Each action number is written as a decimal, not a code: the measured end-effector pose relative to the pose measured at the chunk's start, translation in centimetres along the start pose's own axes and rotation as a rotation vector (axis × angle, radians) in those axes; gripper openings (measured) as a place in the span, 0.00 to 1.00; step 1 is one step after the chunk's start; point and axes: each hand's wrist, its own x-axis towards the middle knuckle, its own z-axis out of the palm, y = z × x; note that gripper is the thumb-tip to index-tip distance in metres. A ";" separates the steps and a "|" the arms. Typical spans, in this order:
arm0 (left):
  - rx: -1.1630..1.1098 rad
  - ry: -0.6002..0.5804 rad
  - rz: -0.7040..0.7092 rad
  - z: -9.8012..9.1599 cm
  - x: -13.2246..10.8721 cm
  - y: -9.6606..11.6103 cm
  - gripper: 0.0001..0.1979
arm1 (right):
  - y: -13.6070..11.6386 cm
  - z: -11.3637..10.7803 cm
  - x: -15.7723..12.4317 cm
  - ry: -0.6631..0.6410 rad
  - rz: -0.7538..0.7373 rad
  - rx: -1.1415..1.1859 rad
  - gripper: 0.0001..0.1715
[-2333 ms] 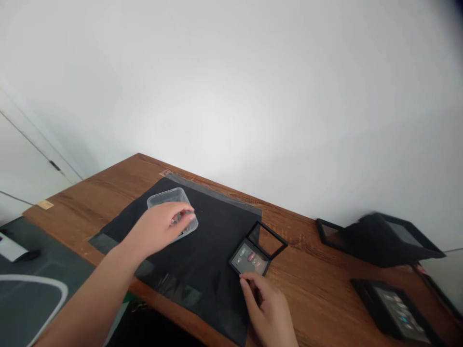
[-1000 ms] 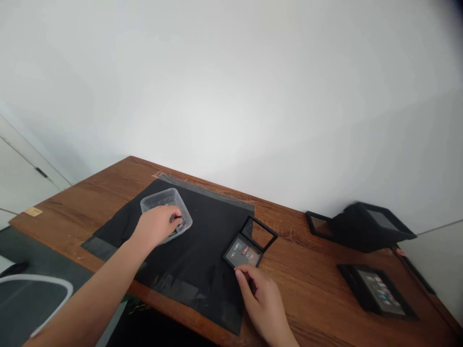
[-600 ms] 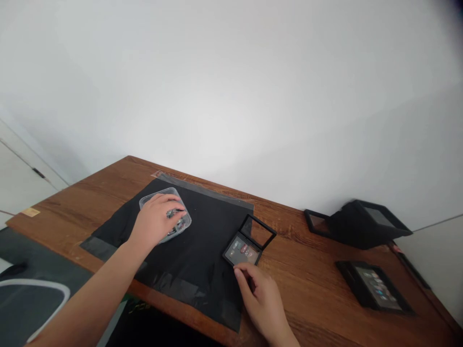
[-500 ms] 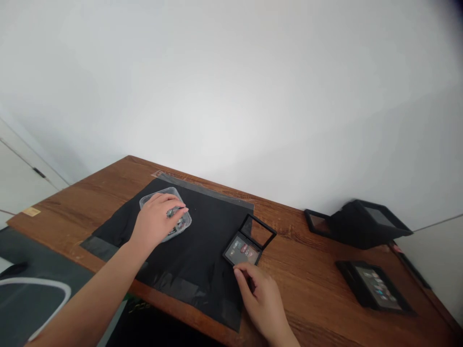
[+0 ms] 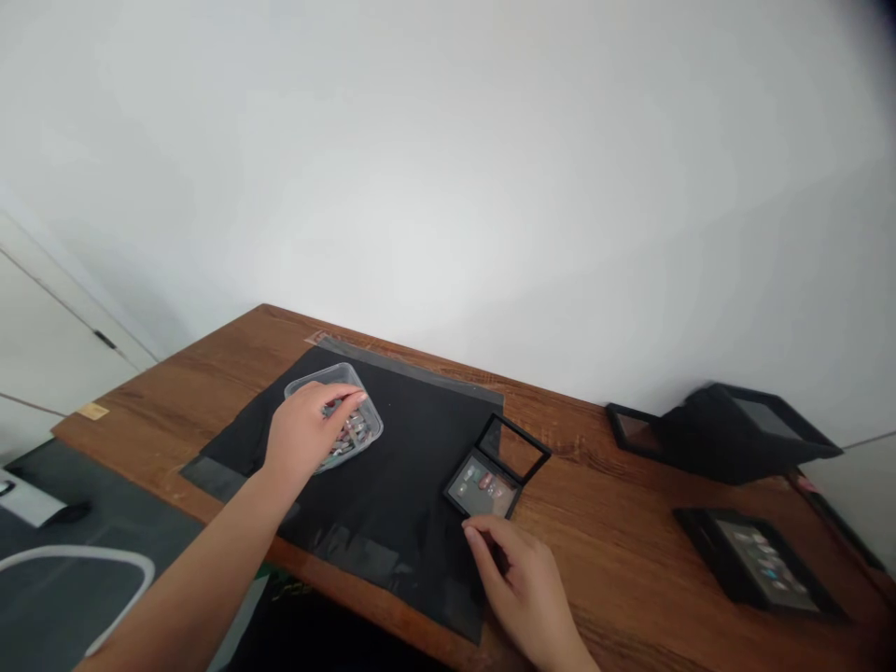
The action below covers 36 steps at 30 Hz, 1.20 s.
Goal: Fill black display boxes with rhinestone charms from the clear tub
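My left hand (image 5: pixel 308 425) hovers over a clear plastic tub (image 5: pixel 378 425), hiding its near left part. Thumb and fingertips are pinched together above the tub; anything between them is too small to make out. Small coloured and silvery pieces (image 5: pixel 359 429) lie in the tub. To the right, a black hinged display case (image 5: pixel 518 487) stands open, its lid frame tilted up. Several small reddish and pale pieces (image 5: pixel 488 483) rest on its clear film. My right hand (image 5: pixel 522 579) pinches the near corner of this case between thumb and forefinger.
A black sheet (image 5: pixel 413 429) is taped to the wooden table (image 5: pixel 588 523). At the right lies another black case (image 5: pixel 766 565) with several small pieces. Behind it, black open cases (image 5: pixel 728 434) are stacked near the white wall. A white curved rail (image 5: pixel 133 557) shows at lower left.
The view has shifted slightly, so everything sits farther right. My left fingers have closed into a tighter pinch and uncovered more of the tub's pieces. My right hand stays at the case corner.
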 end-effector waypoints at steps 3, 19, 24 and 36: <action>-0.113 0.029 -0.059 0.0 0.0 -0.5 0.16 | 0.1 0.0 0.1 0.014 -0.018 -0.008 0.16; -0.727 0.009 -0.317 0.3 -0.8 -1.0 0.25 | 0.3 0.0 0.1 0.023 0.004 -0.041 0.16; -0.874 0.015 -0.329 -0.5 -1.6 1.5 0.21 | 0.8 0.1 0.0 0.057 -0.030 -0.035 0.13; -1.128 -0.278 -0.197 1.7 -5.6 9.4 0.08 | -0.2 -0.8 -1.3 0.591 -0.236 -0.010 0.11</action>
